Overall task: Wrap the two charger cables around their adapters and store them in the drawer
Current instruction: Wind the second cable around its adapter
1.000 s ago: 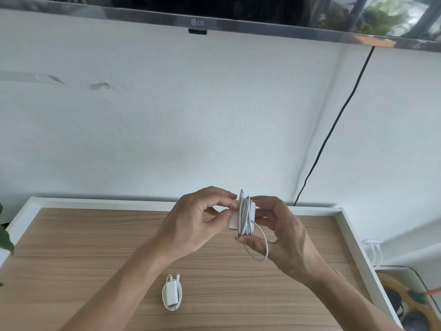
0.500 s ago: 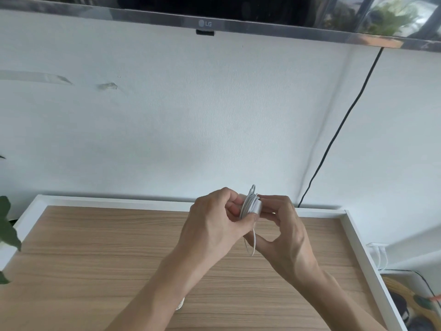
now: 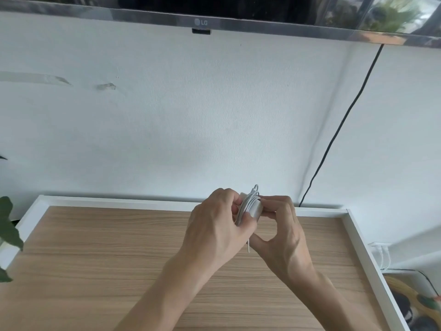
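A wood-grain table (image 3: 95,271) with a raised white rim stands against the white wall (image 3: 191,115).

In front of me is a wooden tabletop (image 3: 100,271) with light grain, framed by a raised white border (image 3: 143,200) along the back and both sides. Behind it stands a white wall (image 3: 191,115) with two scraps of clear tape (image 3: 106,86) stuck on the left. Above, the lower bezel of an LG television (image 3: 200,22) crosses the top of my view. A black cable (image 3: 343,120) drops from its right end to the table's back edge. Green plant leaves (image 3: 8,231) poke in at my left.
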`<state>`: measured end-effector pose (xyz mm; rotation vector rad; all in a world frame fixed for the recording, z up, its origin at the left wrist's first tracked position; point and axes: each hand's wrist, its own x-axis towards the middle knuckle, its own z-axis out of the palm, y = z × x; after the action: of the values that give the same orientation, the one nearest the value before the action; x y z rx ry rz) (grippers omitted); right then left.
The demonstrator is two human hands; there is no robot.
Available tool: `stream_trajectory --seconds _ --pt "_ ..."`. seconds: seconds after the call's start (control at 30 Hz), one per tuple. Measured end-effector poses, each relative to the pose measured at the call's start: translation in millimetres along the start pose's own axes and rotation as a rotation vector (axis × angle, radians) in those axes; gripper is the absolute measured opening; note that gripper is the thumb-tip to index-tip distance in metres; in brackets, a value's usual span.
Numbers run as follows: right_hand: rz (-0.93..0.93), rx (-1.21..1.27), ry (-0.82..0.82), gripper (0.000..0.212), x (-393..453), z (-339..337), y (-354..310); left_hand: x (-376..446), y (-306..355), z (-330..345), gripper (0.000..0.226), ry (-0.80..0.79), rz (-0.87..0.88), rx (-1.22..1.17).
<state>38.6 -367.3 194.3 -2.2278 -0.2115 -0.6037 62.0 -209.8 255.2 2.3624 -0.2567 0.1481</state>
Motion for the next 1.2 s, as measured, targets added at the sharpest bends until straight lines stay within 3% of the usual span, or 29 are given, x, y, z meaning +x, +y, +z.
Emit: stream_trajectory --seconds 0.2,0.37,0.6,0.73,0.87,1.0,1.2 --pt "-0.005 -0.057 0.038 0.062 -0.3 10.6 2.4 6.3 1.6 11.3 0.021 0.088 0.058 0.185" --pt "-0.023 -0.057 0.034 0.065 -3.7 13.7 3.3 5.0 -2.4 15.1 0.025 0.117 0.034 0.168" --pt "-0.005 -0.046 0.011 0.063 -4.3 15.5 2.0 7.2 4.7 6.4 0.031 -0.068 -0.123 0.032" --pt "0.02 0.015 -0.008 0.058 -2.8 8.3 -1.0 5.3 -6.0 2.4 0.016 -0.128 -0.188 -0.236" --pt "0.008 0.144 -0.041 0.062 -2.2 -4.4 4.5 4.3 -31.3 -9.0 0.014 -0.239 -0.041 -0.463" --pt "-0.001 0.267 -0.09 0.065 -3.0 -10.0 4.0 5.7 -47.5 -18.1 0.028 -0.213 0.213 -0.375" --pt "0.024 0.455 -0.116 0.062 -1.7 -15.4 -5.7 18.7 -45.7 -41.8 0.018 -0.28 0.41 -0.238"
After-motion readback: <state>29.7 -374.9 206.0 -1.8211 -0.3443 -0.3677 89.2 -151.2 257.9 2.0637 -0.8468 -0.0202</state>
